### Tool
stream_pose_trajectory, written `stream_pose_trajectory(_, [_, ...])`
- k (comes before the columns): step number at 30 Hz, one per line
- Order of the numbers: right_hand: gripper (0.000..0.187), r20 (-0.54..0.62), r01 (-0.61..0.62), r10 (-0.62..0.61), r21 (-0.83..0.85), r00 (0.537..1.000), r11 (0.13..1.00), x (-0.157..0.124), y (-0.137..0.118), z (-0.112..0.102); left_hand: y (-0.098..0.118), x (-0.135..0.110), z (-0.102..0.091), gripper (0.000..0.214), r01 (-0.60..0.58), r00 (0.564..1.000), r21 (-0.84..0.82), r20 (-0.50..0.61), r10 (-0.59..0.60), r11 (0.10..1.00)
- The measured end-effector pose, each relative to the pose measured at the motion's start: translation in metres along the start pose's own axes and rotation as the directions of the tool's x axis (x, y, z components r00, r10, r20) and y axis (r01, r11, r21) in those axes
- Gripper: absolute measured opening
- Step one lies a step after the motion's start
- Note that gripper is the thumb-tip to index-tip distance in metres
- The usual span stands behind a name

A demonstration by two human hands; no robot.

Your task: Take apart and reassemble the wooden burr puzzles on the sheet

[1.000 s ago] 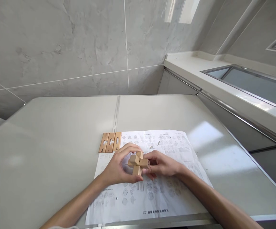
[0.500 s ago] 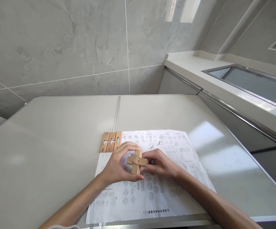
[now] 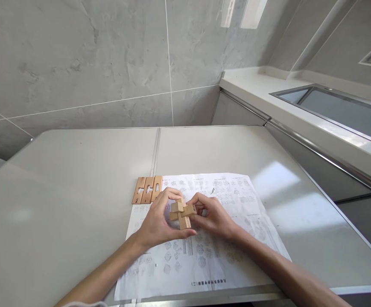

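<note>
Above the printed sheet (image 3: 223,264) a wooden burr puzzle (image 3: 182,214) of interlocked pale blocks is held between both hands. My left hand (image 3: 159,219) curves around its left side, with the fingers at its top and the thumb along its lower end. My right hand (image 3: 212,215) pinches the end of the block that points right. How far the pieces are slotted together at the back is hidden. Left of the fingers lie several flat notched wooden pieces (image 3: 144,190), side by side at the sheet's upper left corner.
The sheet, covered in small diagrams, lies on a pale table (image 3: 60,213) with a seam (image 3: 156,149) across it. A counter (image 3: 246,81) with a glass-topped inset (image 3: 339,108) runs along the right. Behind the table rises a grey tiled wall (image 3: 108,55).
The burr puzzle has been turned and tilted in my hands, so its front block now points up and left. My right fingers have shifted slightly on the right block.
</note>
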State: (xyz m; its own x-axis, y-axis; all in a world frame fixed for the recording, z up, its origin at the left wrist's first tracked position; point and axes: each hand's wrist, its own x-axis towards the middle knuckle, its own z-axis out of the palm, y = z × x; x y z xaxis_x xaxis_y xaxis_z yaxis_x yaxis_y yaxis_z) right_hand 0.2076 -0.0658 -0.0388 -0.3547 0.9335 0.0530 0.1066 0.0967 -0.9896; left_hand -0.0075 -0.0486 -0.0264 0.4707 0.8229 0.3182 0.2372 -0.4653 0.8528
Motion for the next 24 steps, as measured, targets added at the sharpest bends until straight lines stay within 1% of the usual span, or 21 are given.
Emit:
stream_pose_trajectory(4, [0.010, 0.002, -0.011, 0.011, 0.065, 1.000, 0.998, 0.000, -0.002, -0.001, 0.004, 0.002, -0.002, 0.064, 0.034, 0.999, -0.059, 0.038, -0.031, 0.998])
stream_pose_trajectory(9, [0.011, 0.015, -0.005, 0.004, 0.081, 1.000, 0.997, 0.002, -0.003, -0.004, 0.011, 0.005, -0.003, 0.057, 0.173, 0.984, -0.109, 0.065, -0.166, 0.979])
stream_pose_trajectory(13, [0.023, 0.027, 0.011, -0.014, 0.098, 1.000, 0.995, 0.000, -0.007, -0.005, 0.011, 0.005, -0.003, 0.051, 0.261, 0.965, -0.114, 0.063, -0.255, 0.959])
stream_pose_trajectory(15, [0.028, 0.041, 0.024, -0.029, 0.106, 0.999, 0.994, -0.001, -0.010, -0.007, 0.011, 0.004, -0.003, 0.050, 0.270, 0.962, -0.104, 0.058, -0.265, 0.957])
stream_pose_trajectory(17, [0.026, 0.034, 0.053, -0.057, 0.103, 0.998, 0.993, -0.002, -0.012, -0.009, 0.011, 0.004, -0.002, 0.051, 0.270, 0.962, -0.091, 0.054, -0.266, 0.959])
stream_pose_trajectory(21, [0.021, -0.031, 0.108, -0.106, 0.072, 0.994, 0.991, 0.000, -0.011, -0.011, 0.011, 0.005, -0.002, 0.055, 0.274, 0.961, -0.086, 0.052, -0.270, 0.958])
stream_pose_trajectory(24, [0.018, -0.083, 0.140, -0.137, 0.028, 0.987, 0.990, 0.002, -0.008, -0.010, 0.011, 0.005, -0.002, 0.054, 0.283, 0.959, -0.104, 0.029, -0.281, 0.954])
